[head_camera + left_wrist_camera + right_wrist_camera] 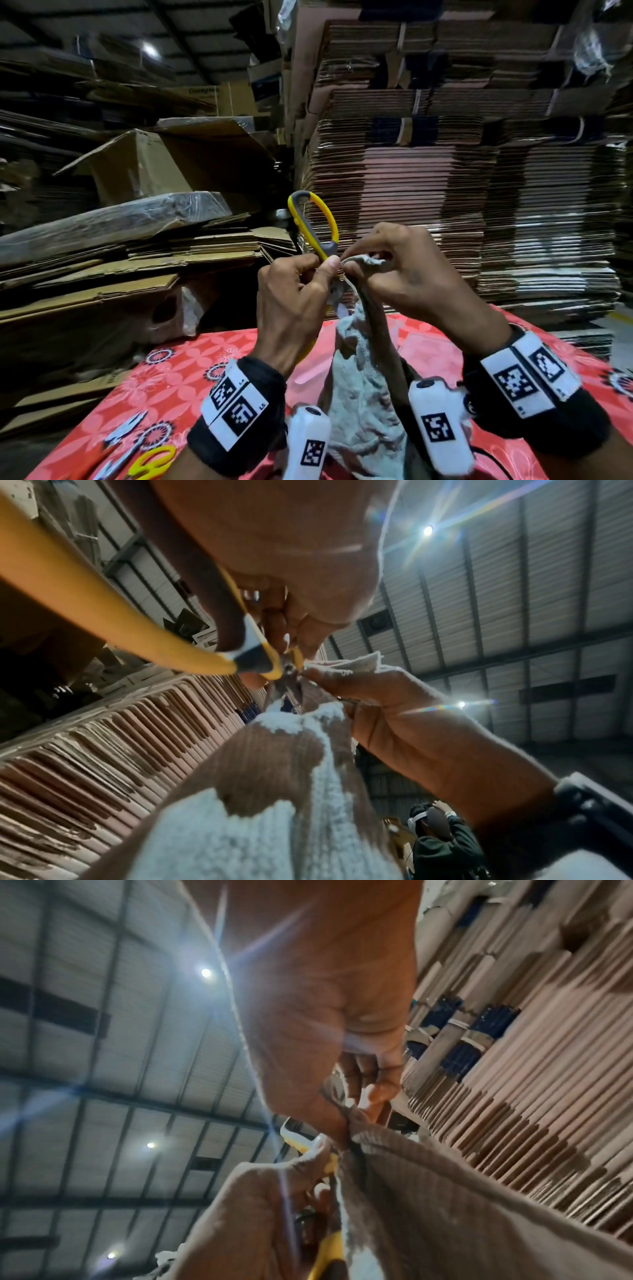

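My left hand grips a pair of scissors near the pivot, and one yellow-and-grey handle loop sticks up above the fingers. The blades point down, hidden by the hands and a cloth. My right hand pinches a pale grey-white cloth against the scissors at the pivot. The rest of the cloth hangs down to the table. The left wrist view shows the yellow handle close up, the cloth and the right hand's fingers on it. From the right wrist, the cloth drapes below the thumb.
A table with a red floral cover lies below my hands. Silver scissors and yellow-handled scissors lie at its near left. Tall stacks of flattened cardboard stand behind and left. Another person stands further off.
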`<state>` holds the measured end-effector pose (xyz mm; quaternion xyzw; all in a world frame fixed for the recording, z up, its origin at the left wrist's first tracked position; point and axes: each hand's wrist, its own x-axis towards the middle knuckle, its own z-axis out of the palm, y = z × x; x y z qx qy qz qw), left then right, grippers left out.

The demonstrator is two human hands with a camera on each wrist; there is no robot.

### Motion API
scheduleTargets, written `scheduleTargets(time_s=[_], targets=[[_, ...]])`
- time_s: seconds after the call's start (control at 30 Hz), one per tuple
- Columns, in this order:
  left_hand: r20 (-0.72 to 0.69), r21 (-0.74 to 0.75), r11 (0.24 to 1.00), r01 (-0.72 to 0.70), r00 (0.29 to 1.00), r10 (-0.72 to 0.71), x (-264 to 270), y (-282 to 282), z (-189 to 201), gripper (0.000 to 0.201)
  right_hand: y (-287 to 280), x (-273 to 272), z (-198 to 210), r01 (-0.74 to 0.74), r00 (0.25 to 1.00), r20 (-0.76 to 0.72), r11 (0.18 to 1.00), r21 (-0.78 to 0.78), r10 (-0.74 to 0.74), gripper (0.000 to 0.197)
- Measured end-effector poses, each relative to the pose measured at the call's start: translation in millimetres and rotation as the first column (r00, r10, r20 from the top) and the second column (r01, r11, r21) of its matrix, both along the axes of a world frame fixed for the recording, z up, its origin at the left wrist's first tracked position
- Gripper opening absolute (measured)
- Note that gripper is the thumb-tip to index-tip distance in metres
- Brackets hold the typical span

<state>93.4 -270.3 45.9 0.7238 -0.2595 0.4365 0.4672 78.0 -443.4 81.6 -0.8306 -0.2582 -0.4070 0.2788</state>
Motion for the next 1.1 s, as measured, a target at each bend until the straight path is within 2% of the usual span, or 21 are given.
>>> scheduleTargets(time_s=[0.13,0.3,0.47,0.57,0.63,0.73,0.8,0.9,1.0,1.1], targets=[[-0.033,-0.012,1.0,0.02,0.999,-0.02,2.6,2.7,-0.3,0.046,-16.4,1.6,7.1,0.077,0.997,0.008,0.995,0.065,-0.078,0.014],[-0.095,-0.013,0.999,0.048,0.994,-0.049,6.1,-0.5,-3.9,0.041,-27.4,-8.6,17.9,0.217,0.969,-0.12,0.976,-0.021,-0.218,0.013],[-0.154,-0.076,0.991,0.114,0.98,-0.125,10.2,-2.2,-6.2,0.038,-31.1,-13.3,21.2,0.342,0.927,-0.155,0.939,-0.021,-0.341,0.016],[-0.196,-0.184,0.969,0.163,0.96,-0.198,17.1,-0.3,-6.7,0.043,-34.8,-12.0,19.9,0.376,0.918,-0.136,0.927,0.0,-0.372,0.014],[-0.219,-0.317,0.932,0.177,0.942,-0.254,20.6,2.7,-2.8,0.039,-36.2,-13.3,21.0,0.345,0.934,-0.114,0.938,0.034,-0.34,0.012],[-0.27,-0.478,0.854,0.205,0.891,-0.365,17.1,4.6,3.3,0.027,-27.8,-19.6,22.3,0.174,0.984,-0.065,0.98,0.092,-0.169,0.011],[-0.29,-0.497,0.837,0.23,0.865,-0.41,14.7,4.3,4.4,0.026,-18.4,-18.6,19.1,0.082,0.997,-0.008,0.992,0.101,-0.081,0.013],[-0.299,-0.509,0.825,0.243,0.849,-0.435,11.0,4.8,6.3,0.027,-7.3,-9.0,8.6,0.03,0.996,0.081,0.993,0.111,-0.039,0.017],[-0.283,-0.501,0.827,0.253,0.856,-0.433,7.8,6.1,9.1,0.028,-0.6,-1.2,-0.4,-0.03,0.982,0.189,0.991,0.13,0.005,0.019],[-0.252,-0.496,0.83,0.253,0.873,-0.417,10.4,8.6,9.4,0.03,9.4,-0.4,-5.9,-0.096,0.974,0.211,0.994,0.046,0.084,0.019]])
